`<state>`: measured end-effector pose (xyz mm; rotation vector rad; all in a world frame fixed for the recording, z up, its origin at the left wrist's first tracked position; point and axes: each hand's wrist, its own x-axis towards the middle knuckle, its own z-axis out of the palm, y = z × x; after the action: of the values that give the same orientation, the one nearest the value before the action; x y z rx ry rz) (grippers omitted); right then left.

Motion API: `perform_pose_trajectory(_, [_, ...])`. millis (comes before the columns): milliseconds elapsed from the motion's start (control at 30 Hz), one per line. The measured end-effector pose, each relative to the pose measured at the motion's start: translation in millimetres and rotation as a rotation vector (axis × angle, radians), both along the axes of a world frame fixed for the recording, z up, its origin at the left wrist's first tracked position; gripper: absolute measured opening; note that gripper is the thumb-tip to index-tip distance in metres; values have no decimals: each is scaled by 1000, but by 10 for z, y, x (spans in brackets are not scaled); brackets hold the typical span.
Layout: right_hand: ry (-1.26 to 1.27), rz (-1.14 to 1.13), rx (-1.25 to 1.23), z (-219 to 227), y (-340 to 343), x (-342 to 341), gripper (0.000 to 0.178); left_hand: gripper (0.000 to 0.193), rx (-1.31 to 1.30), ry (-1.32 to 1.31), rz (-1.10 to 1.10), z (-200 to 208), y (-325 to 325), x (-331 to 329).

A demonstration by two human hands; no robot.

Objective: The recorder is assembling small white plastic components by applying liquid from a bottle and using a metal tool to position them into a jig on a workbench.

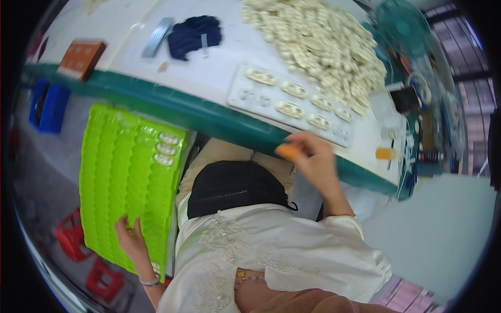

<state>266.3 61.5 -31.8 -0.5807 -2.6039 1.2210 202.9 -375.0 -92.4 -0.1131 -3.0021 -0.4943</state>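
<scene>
Head view, left hand point(130, 237): fingers spread flat against the lower edge of a bright green tray point(128, 177), gripping it; bracelet point(150, 281) at the wrist.
Head view, green tray: stood tilted beside the lap, off the table's near edge, left of the body; rows of moulded pockets, a few cream oval pieces point(166, 148) seated in the pockets near its top right corner.
Head view, right hand point(313, 159): raised at the green table edge point(172, 107), fingers curled around a small orange object point(288, 152); object blurred, kind not clear.
Head view, white tray point(245, 96): flat on the table just beyond the right hand, several cream oval pieces set in its pockets, other pockets bare.
Head view, pile of pieces point(323, 41): big heap of the same cream ovals behind the white tray, spreading toward the right.
Head view, table further back: dark blue cloth point(195, 34), grey strip point(158, 36) beside it, brown box point(81, 58) at the left end.
Head view, right end: teal fan point(402, 26), small orange bottle point(385, 153), clutter of small items.
Head view, lap: black bag point(232, 188) resting against a cream embroidered top point(271, 250).
Head view, floor at left: blue crate point(49, 107), red stools point(83, 255).
</scene>
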Motion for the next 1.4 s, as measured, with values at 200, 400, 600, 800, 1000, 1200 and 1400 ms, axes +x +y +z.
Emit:
perform_pose_trajectory(200, [-17,-162,435,86,793,308,34,36,400,214,-1121,606,2416,-1123])
perform_pose_trajectory(400, [-106,3,448,72,895,238,36,28,281,272,-1627,685,3736,-1207])
perform_pose_trajectory(600, [166,-131,390,223,862,345,28,19,-176,162,-1819,789,4059,-1246])
perform_pose_trajectory(800, [137,-9,-110,384,184,395,25,20,113,420,-1639,1230,3692,-1493])
perform_pose_trajectory(1000, [-86,561,-85,-194,-748,-816,24,26,364,314,-1101,1140,1954,-1632])
perform_pose_trajectory(1200, [-138,1001,51,-1188,-1629,-1463,29,24,417,-83,-183,633,118,-425])
perform_pose_trajectory(1400, [-31,1027,315,-1645,-1901,-1548,27,31,562,-261,735,-294,-236,1414])
